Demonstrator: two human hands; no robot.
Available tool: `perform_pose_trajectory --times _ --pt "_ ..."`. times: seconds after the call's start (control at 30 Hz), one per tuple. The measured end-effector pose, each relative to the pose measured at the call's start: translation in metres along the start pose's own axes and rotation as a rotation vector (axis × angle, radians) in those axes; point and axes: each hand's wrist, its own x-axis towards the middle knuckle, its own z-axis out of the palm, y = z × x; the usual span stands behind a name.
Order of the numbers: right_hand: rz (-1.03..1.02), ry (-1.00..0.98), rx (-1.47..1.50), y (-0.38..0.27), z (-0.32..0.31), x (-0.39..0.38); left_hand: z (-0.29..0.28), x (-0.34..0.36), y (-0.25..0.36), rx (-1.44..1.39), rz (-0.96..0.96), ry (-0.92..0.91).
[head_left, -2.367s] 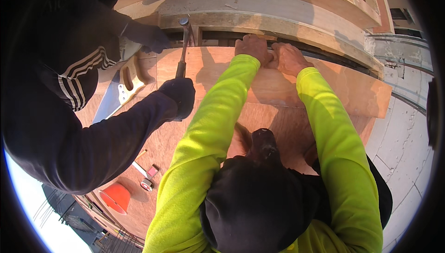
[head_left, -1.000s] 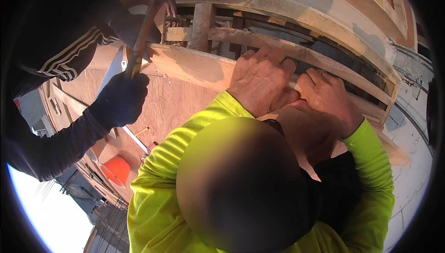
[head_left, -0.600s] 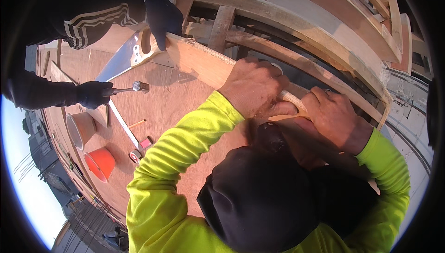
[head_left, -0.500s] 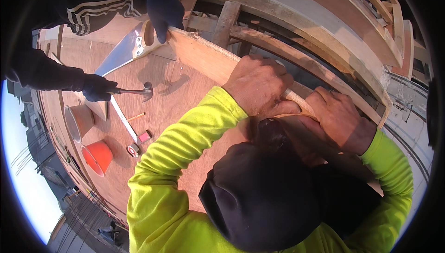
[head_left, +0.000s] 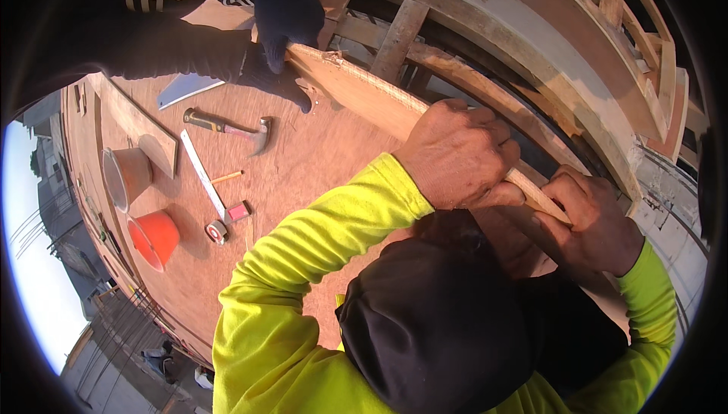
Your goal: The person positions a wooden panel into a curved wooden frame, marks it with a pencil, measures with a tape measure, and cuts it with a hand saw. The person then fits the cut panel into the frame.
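Note:
A narrow plywood board point(head_left: 356, 92) stands on edge, running from the far left toward me. My left hand point(head_left: 459, 152) is closed over its top edge near the middle. My right hand point(head_left: 591, 221) grips the nearer end, thumb and fingers on opposite sides. A short stretch of the board's edge shows between my hands; its lower part there is hidden. At the far end, a co-worker's dark gloved hand point(head_left: 287, 16) rests on the board, and the other gloved hand point(head_left: 277, 84) is spread beside its face.
On the plywood surface point(head_left: 250, 247) lie a hammer point(head_left: 231, 130), a partly hidden handsaw point(head_left: 186, 89), a metal ruler point(head_left: 201, 171), a pencil point(head_left: 227, 177), a small red box point(head_left: 239, 211) and a tape measure point(head_left: 216, 232). A grey bucket point(head_left: 127, 177) and an orange bucket point(head_left: 154, 238) stand left. Timber framing point(head_left: 485, 99) borders the right.
The co-worker has let go of the hammer, which now lies on the plywood, and brought that hand to the board's far end. My hands keep their hold; the view has shifted slightly.

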Motion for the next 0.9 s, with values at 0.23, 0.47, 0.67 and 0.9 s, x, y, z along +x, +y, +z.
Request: perform_pose_trajectory --times 0.23,0.47,0.67,0.9 --pt "0.129 0.169 -0.173 0.058 -0.056 0.029 -0.010 0.077 -0.028 0.163 -0.182 0.107" --pt "-0.039 0.273 -0.128 0.121 -0.104 0.030 -0.010 0.078 -0.010 0.062 0.287 0.850" --pt "-0.056 0.451 -0.254 0.161 -0.118 0.002 0.055 -0.147 -0.021 -0.087 -0.710 0.306" --pt "0.206 0.505 -0.263 0.190 -0.111 -0.035 0.064 -0.180 -0.150 0.272 -1.458 0.349"
